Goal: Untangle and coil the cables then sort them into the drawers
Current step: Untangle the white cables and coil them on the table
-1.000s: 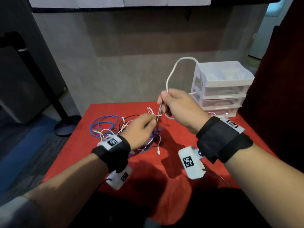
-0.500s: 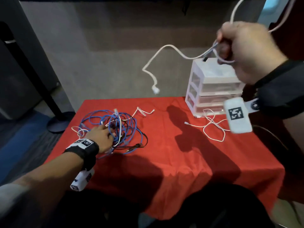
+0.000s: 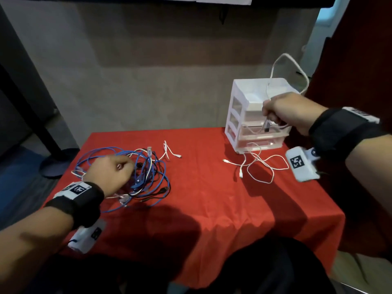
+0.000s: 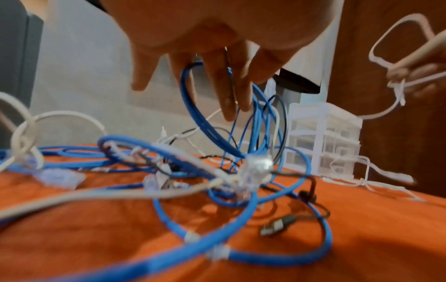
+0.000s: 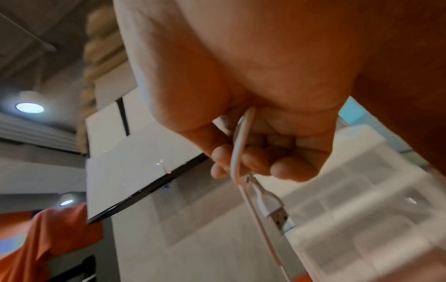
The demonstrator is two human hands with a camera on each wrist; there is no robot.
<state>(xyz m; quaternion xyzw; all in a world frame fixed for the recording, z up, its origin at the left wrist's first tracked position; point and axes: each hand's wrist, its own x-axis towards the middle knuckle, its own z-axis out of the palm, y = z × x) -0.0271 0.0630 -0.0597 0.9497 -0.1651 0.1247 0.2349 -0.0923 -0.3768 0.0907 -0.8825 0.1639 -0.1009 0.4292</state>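
Note:
A tangle of blue, black and white cables lies on the left of the red tablecloth. My left hand rests on it, and its fingers hang fairly straight down among the blue loops. My right hand is held up in front of the white drawer unit and grips a white USB cable, which arcs above the fist. In the right wrist view the fingers curl round that cable, and its USB plug dangles below. All the drawers look closed.
A second white cable lies loose on the cloth in front of the drawers. A short white cable sits just right of the tangle. A black stand's base is on the floor left of the table.
My right hand has come down from high at the upper right to in front of the drawers, still gripping the white cable, whose free end no longer swings. My left hand stays on the tangle.

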